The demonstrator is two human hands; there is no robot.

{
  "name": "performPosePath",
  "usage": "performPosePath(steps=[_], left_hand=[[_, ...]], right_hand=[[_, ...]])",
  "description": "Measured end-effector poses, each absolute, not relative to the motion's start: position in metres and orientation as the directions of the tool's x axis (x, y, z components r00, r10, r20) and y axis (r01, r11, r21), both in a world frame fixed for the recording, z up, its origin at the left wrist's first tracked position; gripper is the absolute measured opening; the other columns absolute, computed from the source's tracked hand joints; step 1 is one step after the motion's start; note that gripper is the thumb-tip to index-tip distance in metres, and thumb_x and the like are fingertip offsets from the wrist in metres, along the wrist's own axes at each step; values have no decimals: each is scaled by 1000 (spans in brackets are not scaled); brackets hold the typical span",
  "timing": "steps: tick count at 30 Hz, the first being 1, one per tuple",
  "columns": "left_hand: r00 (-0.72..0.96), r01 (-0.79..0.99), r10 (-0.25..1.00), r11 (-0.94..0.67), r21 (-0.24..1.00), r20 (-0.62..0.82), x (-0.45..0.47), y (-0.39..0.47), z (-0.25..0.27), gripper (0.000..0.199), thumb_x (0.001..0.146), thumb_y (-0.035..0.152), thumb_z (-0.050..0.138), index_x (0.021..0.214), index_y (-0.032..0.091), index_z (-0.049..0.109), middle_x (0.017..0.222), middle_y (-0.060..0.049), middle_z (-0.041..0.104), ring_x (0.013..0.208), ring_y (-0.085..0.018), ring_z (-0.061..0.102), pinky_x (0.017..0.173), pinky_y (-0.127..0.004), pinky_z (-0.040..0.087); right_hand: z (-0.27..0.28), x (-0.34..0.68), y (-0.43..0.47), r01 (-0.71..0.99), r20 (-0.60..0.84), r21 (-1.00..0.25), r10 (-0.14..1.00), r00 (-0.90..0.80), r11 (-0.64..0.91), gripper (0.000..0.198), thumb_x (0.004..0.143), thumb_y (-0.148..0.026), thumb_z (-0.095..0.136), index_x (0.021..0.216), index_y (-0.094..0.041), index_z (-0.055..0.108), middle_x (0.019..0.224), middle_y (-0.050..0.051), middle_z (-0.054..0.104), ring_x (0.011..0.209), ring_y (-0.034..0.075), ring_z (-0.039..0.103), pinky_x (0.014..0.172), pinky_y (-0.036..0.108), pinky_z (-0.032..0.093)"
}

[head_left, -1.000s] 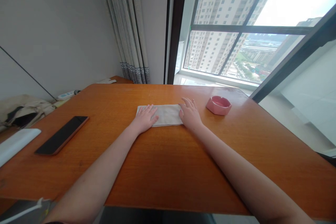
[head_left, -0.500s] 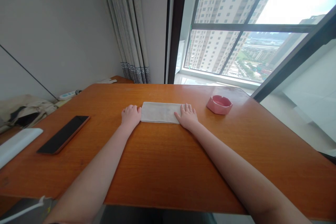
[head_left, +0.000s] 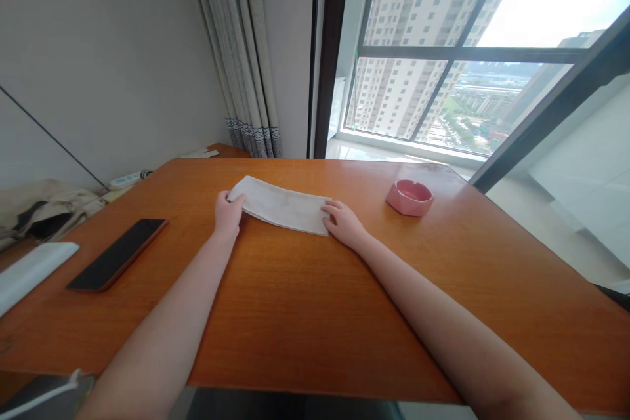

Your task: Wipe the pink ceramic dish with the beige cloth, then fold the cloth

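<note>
A folded white cloth (head_left: 285,207) forms a long strip across the middle of the table (head_left: 295,315). Its left end is raised off the wood, and the strip sags toward the right. My left hand (head_left: 228,213) pinches that raised end, thumb on top and fingers mostly hidden behind it. At the right end, my right hand (head_left: 343,223) has its bent fingers closed over the cloth's edge, close to the tabletop.
A pink ashtray (head_left: 410,198) sits to the right of the cloth. On the left lie a dark phone-like slab (head_left: 118,254) and a white rounded object (head_left: 37,272). Crumpled beige fabric (head_left: 59,207) and a power strip (head_left: 128,179) are beyond the left edge. A large window is behind.
My left hand has gone from resting beside the cloth to gripping its left end, which has risen and shifted left. My right hand's fingers have curled from flat and moved slightly left.
</note>
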State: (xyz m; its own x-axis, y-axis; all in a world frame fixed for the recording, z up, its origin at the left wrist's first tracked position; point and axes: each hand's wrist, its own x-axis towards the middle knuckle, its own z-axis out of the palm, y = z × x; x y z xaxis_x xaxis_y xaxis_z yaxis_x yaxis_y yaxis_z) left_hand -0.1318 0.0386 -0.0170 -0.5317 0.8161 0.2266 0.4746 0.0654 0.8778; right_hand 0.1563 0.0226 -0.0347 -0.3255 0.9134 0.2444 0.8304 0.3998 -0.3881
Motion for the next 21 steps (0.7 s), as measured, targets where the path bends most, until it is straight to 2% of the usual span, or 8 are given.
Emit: performPosePath(steps=[2,5,8,10,12,14,18,21], left_hand=[[-563,481,769,8,876,302,-129,34,-13,25,81,24,44,103,14,41,97,-7,55,85,-16,53,74,-30,46],[-425,560,803,-129,818,417,-104,21,-6,22,81,23,47,102,18,47,101,-4,55,89,-15,53,85,-30,45],[-21,691,858,-359,628,513,-68,8,-6,21,75,17,53,95,21,56,98,-3,56,94,-17,53,89,-31,43],[285,714,838,-510,481,465,-50,3,-10,22,74,14,51,93,21,59,96,-4,57,92,-19,54,87,-32,44],[455,694,805,-589,415,381,-39,0,-14,22,74,11,47,90,20,60,92,-5,57,88,-19,54,83,-33,45],[507,684,789,-613,396,347,-37,-2,-16,21,73,10,46,86,20,60,89,-5,57,85,-19,54,80,-33,45],[500,684,780,-622,381,376,-43,-6,-12,17,74,13,46,84,20,58,84,-4,56,80,-19,53,74,-32,44],[541,657,758,-651,380,363,-44,-6,-13,19,73,12,46,86,20,58,87,-5,57,83,-19,54,77,-31,44]], right_hand=[[-36,154,20,780,258,-377,866,-429,499,38,85,-32,48,119,-18,58,139,9,44,134,24,30,110,39,26],[-36,150,16,734,266,-383,828,-494,561,40,85,-33,50,121,-20,58,142,9,41,136,26,26,110,41,27],[-35,149,15,720,272,-389,818,-506,575,40,84,-34,52,121,-21,58,138,9,45,132,25,33,109,42,29],[-34,149,15,712,276,-389,812,-515,584,37,83,-32,52,118,-22,60,135,9,49,126,23,41,107,41,31],[-33,149,16,702,282,-386,801,-528,599,33,82,-29,54,113,-23,62,132,8,51,122,22,46,105,39,33],[-32,149,16,693,291,-383,792,-537,611,31,81,-26,54,110,-23,63,131,7,52,120,21,47,104,38,33],[-32,148,16,675,319,-384,776,-544,630,33,82,-27,53,113,-22,61,130,8,52,120,21,47,104,37,33],[-32,148,15,675,316,-384,776,-545,630,31,81,-26,53,111,-20,61,129,9,53,118,21,47,103,37,33]])
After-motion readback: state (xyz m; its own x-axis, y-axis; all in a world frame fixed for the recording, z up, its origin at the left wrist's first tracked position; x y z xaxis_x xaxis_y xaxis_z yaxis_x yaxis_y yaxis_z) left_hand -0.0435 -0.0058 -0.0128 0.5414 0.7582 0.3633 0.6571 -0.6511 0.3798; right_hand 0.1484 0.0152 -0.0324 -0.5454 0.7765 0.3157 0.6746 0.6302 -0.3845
